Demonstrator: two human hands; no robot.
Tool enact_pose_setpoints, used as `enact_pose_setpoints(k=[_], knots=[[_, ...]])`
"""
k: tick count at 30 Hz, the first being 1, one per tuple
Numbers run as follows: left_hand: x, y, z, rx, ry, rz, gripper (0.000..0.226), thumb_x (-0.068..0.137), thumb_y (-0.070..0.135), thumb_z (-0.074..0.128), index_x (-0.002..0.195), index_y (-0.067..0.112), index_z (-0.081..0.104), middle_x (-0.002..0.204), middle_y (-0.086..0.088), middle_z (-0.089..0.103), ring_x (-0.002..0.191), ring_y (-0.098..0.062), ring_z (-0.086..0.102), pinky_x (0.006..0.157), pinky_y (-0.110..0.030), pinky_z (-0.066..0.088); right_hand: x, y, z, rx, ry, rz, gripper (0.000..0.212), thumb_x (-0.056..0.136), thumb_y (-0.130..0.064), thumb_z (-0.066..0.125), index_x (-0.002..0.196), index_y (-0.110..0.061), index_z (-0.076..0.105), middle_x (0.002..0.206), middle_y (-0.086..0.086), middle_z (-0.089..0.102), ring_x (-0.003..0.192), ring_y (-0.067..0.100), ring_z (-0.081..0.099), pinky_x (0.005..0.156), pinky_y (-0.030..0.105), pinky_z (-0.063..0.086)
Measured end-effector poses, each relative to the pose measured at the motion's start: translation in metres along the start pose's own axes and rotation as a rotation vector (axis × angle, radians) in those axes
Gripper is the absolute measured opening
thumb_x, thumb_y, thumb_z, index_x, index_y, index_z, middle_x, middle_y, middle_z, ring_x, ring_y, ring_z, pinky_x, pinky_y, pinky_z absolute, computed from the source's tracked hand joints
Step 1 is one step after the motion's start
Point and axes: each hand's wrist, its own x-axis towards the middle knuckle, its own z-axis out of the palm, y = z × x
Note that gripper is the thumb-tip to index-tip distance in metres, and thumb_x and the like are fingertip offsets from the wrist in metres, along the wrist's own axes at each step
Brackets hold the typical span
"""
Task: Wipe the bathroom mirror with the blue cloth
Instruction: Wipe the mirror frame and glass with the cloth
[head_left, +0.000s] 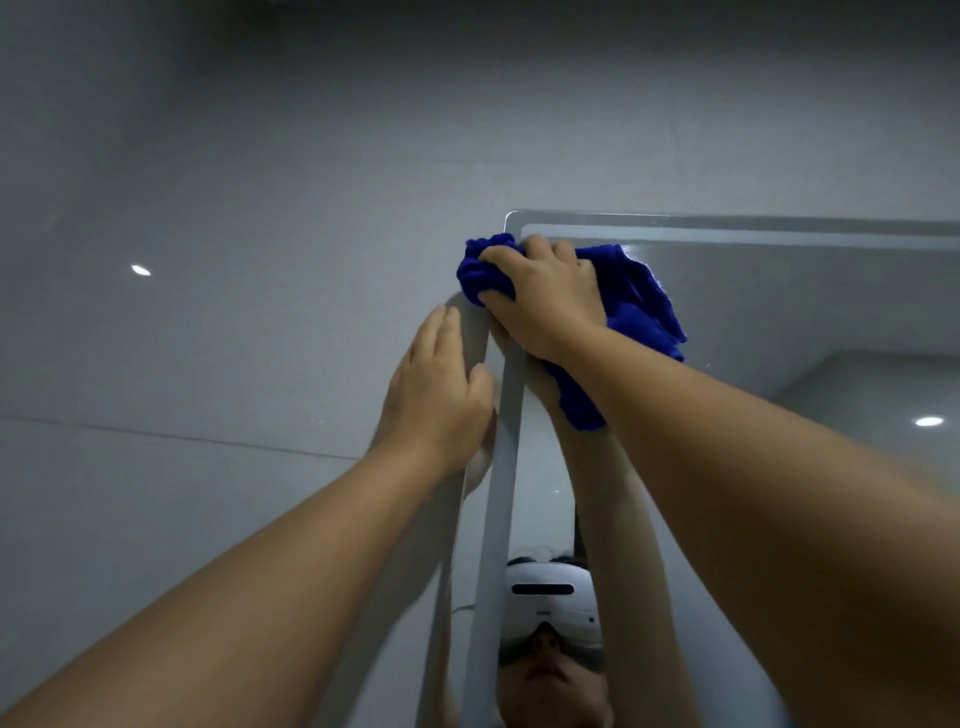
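The bathroom mirror (779, 312) has a pale frosted border and fills the right half of the view, its top left corner high up. My right hand (545, 296) presses the bunched blue cloth (636, 306) against that top left corner; cloth folds spill out left of my fingers and below my wrist. My left hand (441, 389) lies flat with fingers together against the mirror's left edge, just below the cloth, holding nothing. Both arms reach upward. The glass reflects my arms and a white headset.
A grey tiled wall (208, 260) lies left of and above the mirror, with a grout line crossing it and a ceiling light glinting on it. Another ceiling light reflects in the mirror at right.
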Motion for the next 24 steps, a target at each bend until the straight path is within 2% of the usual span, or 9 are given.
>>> enact_pose_setpoints(k=[5, 9, 14, 17, 19, 24], knots=[[-0.017, -0.002, -0.008, 0.002, 0.033, 0.001, 0.064, 0.092, 0.014, 0.038, 0.149, 0.019, 0.008, 0.158, 0.0, 0.008, 0.144, -0.011, 0.006, 0.114, -0.028, 0.01, -0.058, -0.015, 0.0, 0.079, -0.014, -0.149, 0.039, 0.091, -0.043, 0.046, 0.128, -0.029, 0.048, 0.123, 0.001, 0.051, 0.112, 0.022, 0.043, 0.095, 0.038, 0.033], [-0.058, 0.004, -0.009, -0.037, -0.043, -0.023, 0.063, 0.09, 0.007, 0.036, 0.148, 0.017, 0.013, 0.157, 0.002, 0.013, 0.143, -0.008, 0.01, 0.115, -0.024, 0.01, -0.11, -0.029, 0.001, 0.069, -0.013, -0.153, 0.036, 0.089, -0.037, 0.054, 0.123, -0.026, 0.054, 0.119, 0.004, 0.057, 0.107, 0.027, 0.049, 0.093, 0.043, 0.038], [-0.123, 0.003, -0.015, -0.038, -0.15, -0.071, 0.069, 0.086, 0.004, 0.039, 0.148, 0.014, 0.01, 0.157, 0.0, 0.011, 0.144, -0.008, 0.008, 0.115, -0.022, 0.008, -0.182, -0.049, 0.001, 0.059, 0.0, -0.137, 0.042, 0.075, -0.031, 0.073, 0.114, -0.023, 0.061, 0.108, 0.007, 0.064, 0.096, 0.029, 0.059, 0.083, 0.045, 0.048], [-0.166, 0.001, -0.017, -0.04, -0.207, -0.097, 0.072, 0.087, 0.005, 0.04, 0.149, 0.015, 0.005, 0.158, 0.001, 0.007, 0.144, -0.009, 0.006, 0.116, -0.023, 0.009, -0.219, -0.06, -0.001, 0.075, -0.003, -0.164, 0.034, 0.084, -0.036, 0.054, 0.115, -0.023, 0.06, 0.111, 0.008, 0.063, 0.1, 0.029, 0.057, 0.084, 0.047, 0.047], [-0.188, -0.002, -0.021, -0.032, -0.237, -0.116, 0.072, 0.088, 0.007, 0.041, 0.148, 0.017, 0.002, 0.158, 0.002, 0.005, 0.144, -0.009, 0.005, 0.116, -0.025, 0.009, -0.237, -0.067, -0.002, 0.07, -0.057, -0.186, 0.04, 0.086, -0.039, 0.041, 0.118, -0.024, 0.059, 0.114, 0.008, 0.062, 0.103, 0.029, 0.056, 0.087, 0.047, 0.046], [-0.195, -0.008, -0.029, 0.044, -0.28, -0.093, 0.066, 0.092, 0.011, 0.038, 0.148, 0.014, 0.004, 0.158, -0.001, 0.007, 0.144, -0.011, 0.006, 0.117, -0.029, 0.008, -0.239, -0.065, -0.005, 0.092, -0.086, -0.289, 0.044, 0.086, -0.038, 0.037, 0.121, -0.021, 0.058, 0.112, 0.009, 0.063, 0.101, 0.031, 0.058, 0.085, 0.047, 0.046]])
